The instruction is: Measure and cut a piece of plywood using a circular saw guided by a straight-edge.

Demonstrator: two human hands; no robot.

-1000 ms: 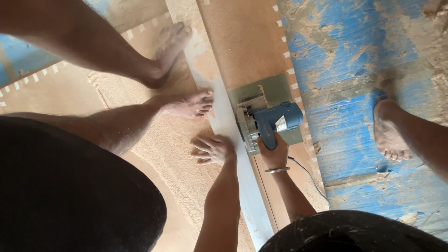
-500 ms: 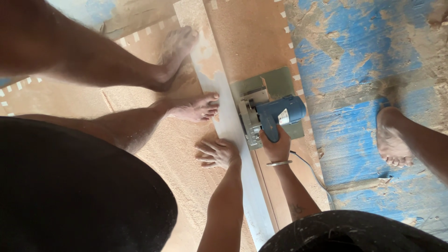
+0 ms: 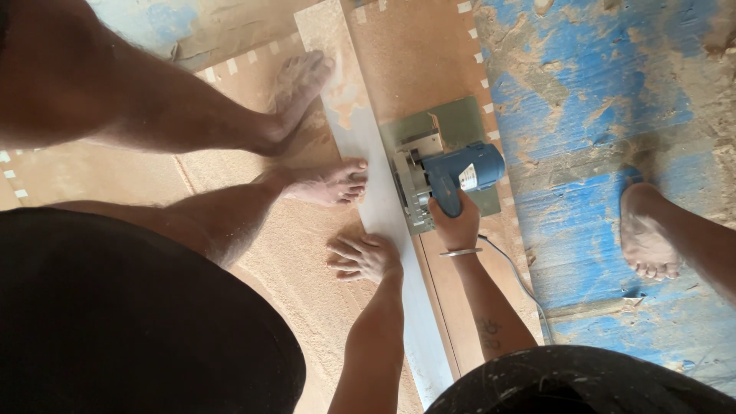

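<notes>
Moved: saw and both hands sit a little farther along the strip than a second ago; the nearer bare foot has slid closer to the strip's edge.
Right hand: fingers wrapped fully closed round the rear handle of the blue circular saw; a metal bangle sits on the wrist.
Left hand: flat, fingers spread wide, gripping nothing, pressing on the brown board just beside the pale guide strip.
Saw position: its green base plate rests flat on the board, its left edge touching the strip.
Handling: saw looks heavy and rigid, best held at the rear handle, away from the blade; the dusty board is stiff but likely slippery.
Nearby: another person's bare feet stand on the board left of the strip; a third foot rests on the blue floor.
Hard to see: blade hidden under the guard; cord runs out of view beneath the arm.
</notes>
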